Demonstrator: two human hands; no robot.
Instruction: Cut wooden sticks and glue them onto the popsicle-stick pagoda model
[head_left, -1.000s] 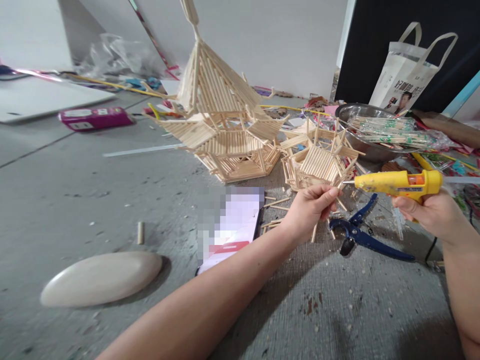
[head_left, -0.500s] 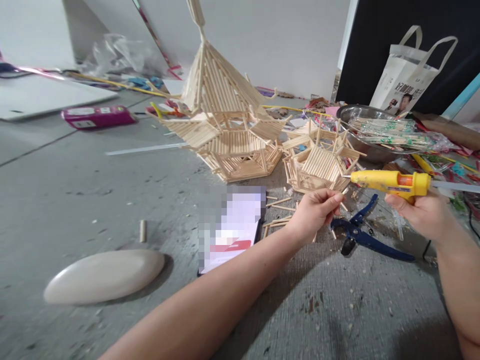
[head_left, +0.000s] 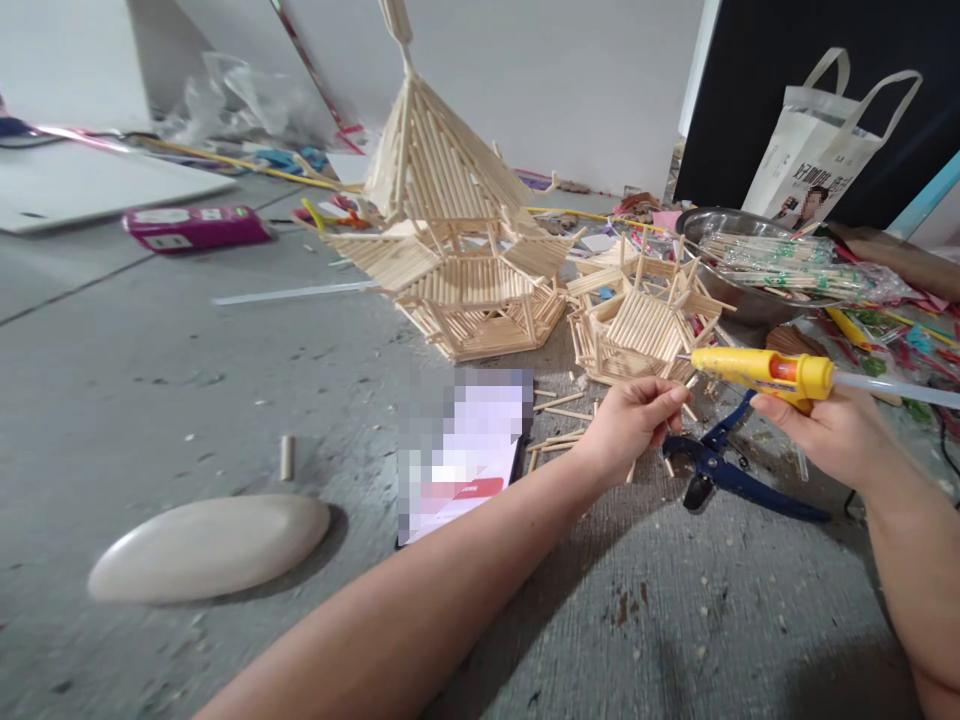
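My right hand (head_left: pixel 832 425) grips a yellow glue gun (head_left: pixel 757 370) with a clear glue stick out of its back. The gun's nozzle points left, just above my left hand (head_left: pixel 641 415). The left fingers are pinched together; a small pale tip shows at them, too small to name. Behind that hand stands a small open frame of wooden sticks (head_left: pixel 649 325). A larger stick pagoda (head_left: pixel 465 280) with a pointed roof (head_left: pixel 442 160) is left of it. Loose sticks (head_left: pixel 562 410) lie beside my left hand.
Blue-handled cutters (head_left: pixel 735 475) lie below the glue gun. A phone (head_left: pixel 469 450) is left of my forearm, with a pale oval object (head_left: pixel 210 548) farther left. At the back right are a metal bowl (head_left: pixel 705 222) with wrapped sticks and a white bag (head_left: pixel 810 150).
My right hand has moved left with the glue gun, bringing the nozzle closer to my left fingers. My left hand has barely moved.
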